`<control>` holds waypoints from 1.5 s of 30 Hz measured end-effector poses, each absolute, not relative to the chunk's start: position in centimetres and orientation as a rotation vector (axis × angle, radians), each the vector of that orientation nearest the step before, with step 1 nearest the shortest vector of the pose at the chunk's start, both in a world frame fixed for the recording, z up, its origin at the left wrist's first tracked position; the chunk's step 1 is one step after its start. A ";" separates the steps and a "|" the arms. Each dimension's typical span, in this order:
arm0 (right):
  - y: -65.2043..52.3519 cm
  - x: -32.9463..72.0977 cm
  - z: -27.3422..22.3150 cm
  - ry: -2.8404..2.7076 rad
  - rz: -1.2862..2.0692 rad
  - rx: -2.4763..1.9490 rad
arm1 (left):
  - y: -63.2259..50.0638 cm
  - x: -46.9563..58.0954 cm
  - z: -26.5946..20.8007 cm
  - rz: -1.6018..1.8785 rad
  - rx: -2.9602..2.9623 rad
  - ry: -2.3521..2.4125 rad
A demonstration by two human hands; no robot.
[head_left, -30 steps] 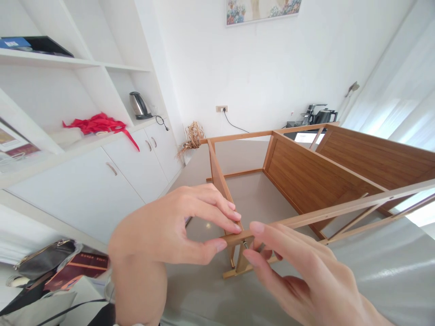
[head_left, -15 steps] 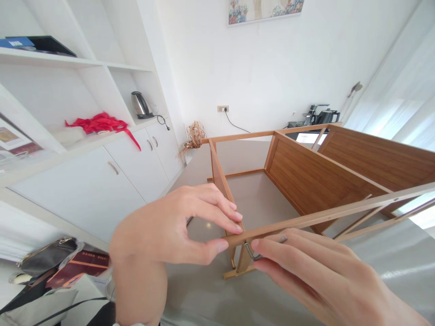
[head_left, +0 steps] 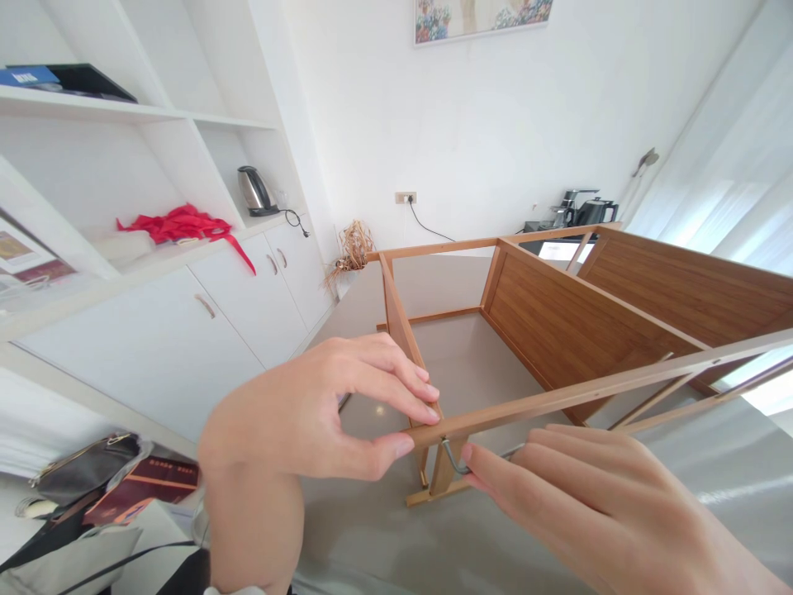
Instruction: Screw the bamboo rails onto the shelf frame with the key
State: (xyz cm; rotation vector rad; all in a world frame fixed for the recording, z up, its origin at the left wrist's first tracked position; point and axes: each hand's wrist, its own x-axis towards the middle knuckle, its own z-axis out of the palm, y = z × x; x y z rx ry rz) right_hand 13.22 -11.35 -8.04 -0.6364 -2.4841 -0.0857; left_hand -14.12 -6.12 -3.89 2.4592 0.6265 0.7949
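A wooden shelf frame (head_left: 557, 399) lies on its side across the glossy grey surface, with brown panels set between its rails. My left hand (head_left: 322, 409) grips the near end of its front rail, fingers on top and thumb against the front face. Just right of that thumb, the short end of a hex key (head_left: 455, 460) meets the rail's lower front face. My right hand (head_left: 595, 504) is closed on the key's long arm, which the fingers mostly cover. Whatever fastener the key sits in is hidden.
White shelving on the left holds a kettle (head_left: 255, 192) and a red ribbon (head_left: 179, 223). Bags (head_left: 87, 467) are piled at lower left. Dried flowers (head_left: 354, 248) stand behind the frame. A black kettle (head_left: 595, 212) is at the far right by the curtain.
My right hand has shifted its hold along the hex key, and the key's long arm is now more covered by the fingers. My left hand stays on the rail.
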 end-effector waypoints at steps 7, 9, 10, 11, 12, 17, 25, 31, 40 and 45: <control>-11.4 12.6 -8.1 -2.403 -0.145 -0.649 | -6.0 -14.2 -3.9 0.792 2.475 0.609; -11.5 12.6 -8.0 -2.417 -0.130 -0.651 | -6.0 -14.2 -3.9 0.794 2.476 0.612; -11.6 12.6 -7.9 -2.424 -0.111 -0.654 | -6.0 -14.2 -3.9 0.796 2.475 0.613; -11.7 12.6 -7.9 -2.428 -0.087 -0.651 | -6.0 -14.2 -3.9 0.797 2.474 0.614; -11.7 12.6 -7.8 -2.431 -0.062 -0.645 | -6.1 -14.2 -3.9 0.800 2.473 0.614; -11.8 12.5 -7.5 -2.409 -0.040 -0.635 | -6.1 -14.2 -4.0 0.815 2.468 0.609; -11.5 12.7 -7.6 -2.421 0.018 -0.616 | -6.0 -14.2 -4.1 0.812 2.466 0.615; -11.6 12.6 -7.5 -2.391 0.031 -0.614 | -6.0 -14.2 -4.0 0.809 2.471 0.615; -11.5 12.3 -7.8 -2.389 -0.059 -0.632 | -6.0 -14.2 -4.0 0.816 2.467 0.614; -11.6 12.2 -7.5 -2.385 -0.130 -0.635 | -6.1 -14.1 -4.0 0.818 2.463 0.613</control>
